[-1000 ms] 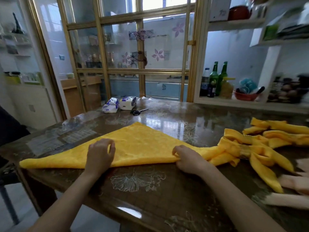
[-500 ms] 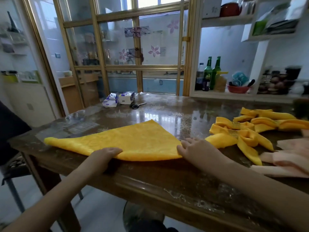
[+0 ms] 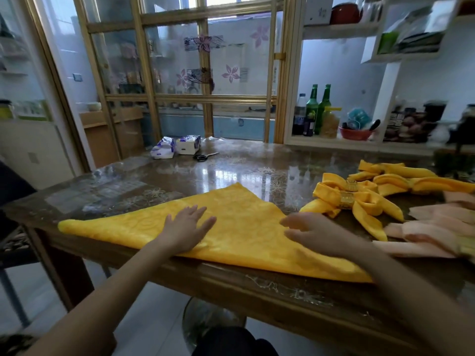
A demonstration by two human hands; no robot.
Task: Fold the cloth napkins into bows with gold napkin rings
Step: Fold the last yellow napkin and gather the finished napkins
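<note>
step: early fold stage. Yellow napkin [image 3: 244, 235] is a flat triangle, apex pointing to upper centre of frame, long folded edge along the near edge of the tabletop [image 3: 231, 173]. I read this as smoothing the triangle before it gets narrowed.
left hand: [image 3: 187, 227] flat, fingers spread, palm down on the cloth left of centre. Grips nothing.
right hand: [image 3: 316, 232] fingers straight, over the right slope of the triangle. Motion-blurred, so pressing vs. just above the cloth: cannot tell. Holds nothing.
done so far: yellow bows [image 3: 334, 201] at right of frame, front one cinched by a gold ring [image 3: 347, 199]. Pink napkins [image 3: 431, 227] lie at the far right, just beside them.
loose ring: none visible for this napkin.
next move: probably take the long edge or the apex and fold the triangle into a band. Needs both hands evenly spaced so the band comes out straight; then a ring has to be found.
risk: long edge sits at the tabletop lip, so the cloth could slide off.
vs 0.5 s ago: left hand was curled at the near edge, now flat further up the cloth. Right hand was at the right edge, now spread over it. The napkin's right tip now shows at lower right.
vs 1.0 s ago: both hands were curled at the long edge.
</note>
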